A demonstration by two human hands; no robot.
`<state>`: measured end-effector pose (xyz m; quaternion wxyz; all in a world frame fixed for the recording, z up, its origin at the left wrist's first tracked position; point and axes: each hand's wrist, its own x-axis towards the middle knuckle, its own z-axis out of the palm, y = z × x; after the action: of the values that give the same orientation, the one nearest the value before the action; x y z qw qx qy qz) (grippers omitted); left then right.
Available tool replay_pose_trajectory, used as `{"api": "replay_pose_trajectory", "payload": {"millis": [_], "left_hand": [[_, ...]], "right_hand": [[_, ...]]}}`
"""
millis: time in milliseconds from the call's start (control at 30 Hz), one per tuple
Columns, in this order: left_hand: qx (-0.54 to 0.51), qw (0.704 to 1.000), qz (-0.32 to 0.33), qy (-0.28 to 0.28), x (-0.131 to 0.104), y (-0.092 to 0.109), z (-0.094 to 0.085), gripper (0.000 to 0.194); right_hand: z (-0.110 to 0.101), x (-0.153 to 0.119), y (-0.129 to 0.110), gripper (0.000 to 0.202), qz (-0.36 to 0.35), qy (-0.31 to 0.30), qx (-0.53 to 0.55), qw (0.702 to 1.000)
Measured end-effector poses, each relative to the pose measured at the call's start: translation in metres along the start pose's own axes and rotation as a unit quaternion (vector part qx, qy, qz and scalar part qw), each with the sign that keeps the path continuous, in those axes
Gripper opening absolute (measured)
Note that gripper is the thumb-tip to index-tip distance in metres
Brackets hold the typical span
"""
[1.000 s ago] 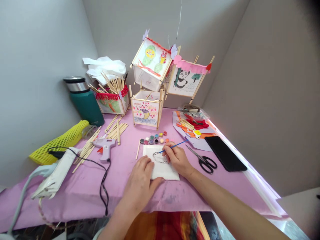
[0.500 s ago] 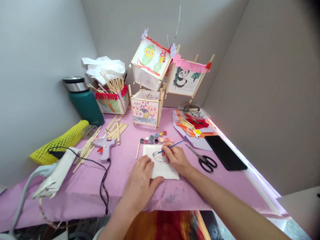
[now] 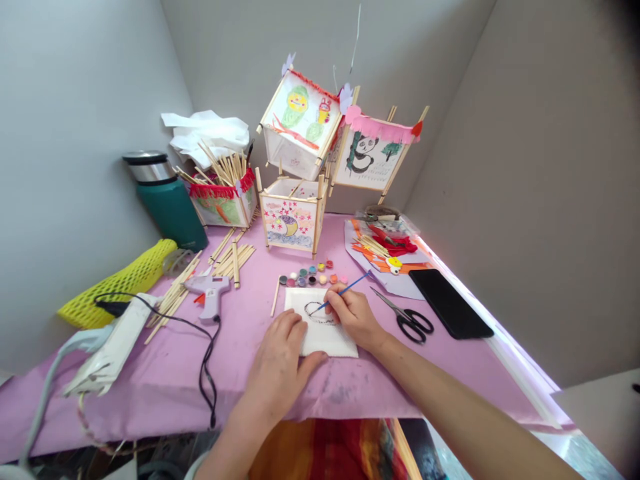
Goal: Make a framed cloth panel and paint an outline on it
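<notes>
At the counter's (image 3: pixel 450 377) near left corner lies a white power strip (image 3: pixel 113 350), with a yellow mesh sleeve (image 3: pixel 117 283) behind it along the left edge. A teal flask (image 3: pixel 173 210) stands toward the far left corner, out of the way of elbows. The lilac glue gun (image 3: pixel 214 298) rests well in from the left edge, beside loose sticks, its dark cord running to the near edge, apart from the work.

The left hand (image 3: pixel 277 347) lies flat over the left side of a white panel (image 3: pixel 329 341), thumb spread apart along its near side; its grip is clamped on nothing, and the weight probably stops the panel sliding. The panel sits near the middle of the counter's near edge, likely for short reach, with small paint pots (image 3: pixel 303 274) just beyond its far side, handy for dipping.

The right hand (image 3: pixel 354 317) has its grip closed on a blue brush (image 3: pixel 353 285), fingers low on the handle, presumably for fine control. The tip is at a dark outline; whether it touches, I cannot tell. Farther right, scissors (image 3: pixel 413 325) and a phone (image 3: pixel 451 305) lie aside, the phone nearest the right edge.
</notes>
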<state>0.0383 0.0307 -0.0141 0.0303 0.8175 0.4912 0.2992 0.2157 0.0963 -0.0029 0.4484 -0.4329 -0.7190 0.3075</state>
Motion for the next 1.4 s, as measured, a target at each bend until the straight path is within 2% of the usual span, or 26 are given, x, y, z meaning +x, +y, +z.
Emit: {"api": "replay_pose_trajectory", "payload": {"millis": [333,1233,1400], "left_hand": [[0.002,1.0,0.0,-0.001,0.0,0.0,0.0,0.038],[-0.003,1.0,0.005,0.016,0.001,0.0,0.0,0.035],[-0.005,1.0,0.003,0.021,0.001,0.0,0.0,0.035]], "right_hand": [[-0.002,-0.002,0.001,0.03,-0.024,0.026,-0.031,0.999],[-0.012,-0.001,0.0,0.031,-0.012,0.081,-0.076,0.994],[-0.016,0.0,0.002,0.03,-0.031,0.09,-0.084,0.992]]}}
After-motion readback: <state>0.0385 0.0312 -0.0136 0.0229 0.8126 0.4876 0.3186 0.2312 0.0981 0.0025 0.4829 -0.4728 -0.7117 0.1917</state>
